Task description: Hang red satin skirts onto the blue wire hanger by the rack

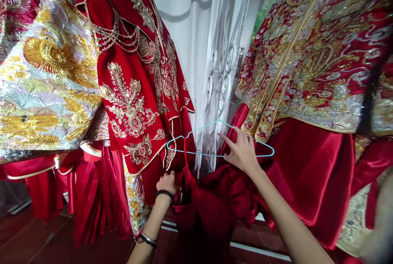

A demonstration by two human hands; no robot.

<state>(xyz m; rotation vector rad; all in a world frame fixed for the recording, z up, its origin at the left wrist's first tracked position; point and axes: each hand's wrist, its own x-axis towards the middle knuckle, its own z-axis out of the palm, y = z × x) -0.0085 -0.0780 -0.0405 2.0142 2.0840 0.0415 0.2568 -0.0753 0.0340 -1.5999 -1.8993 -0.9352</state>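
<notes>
A light-blue wire hanger (pixel 202 155) stands upright in front of me, its hook before white scrollwork; whether the hook rests on anything I cannot tell. One thin strap of a dark red dress (pixel 211 215) loops over the hanger's left part and runs down taut. My left hand (pixel 167 184), with a black bead bracelet, is closed on the dress's upper left edge. My right hand (pixel 242 151) is at the hanger's right half, thumb and forefinger spread apart, the thumb near the lower bar. Ruffled red fabric lies below it.
A red embroidered jacket (pixel 132 88) with bead strings hangs close on the left, beside a gold-and-white sequined garment (pixel 58 75). On the right hangs a gold-beaded red jacket (pixel 307 59) above a red satin skirt (pixel 310 174). White curtain (pixel 187 30) and scrollwork (pixel 227 63) stand behind.
</notes>
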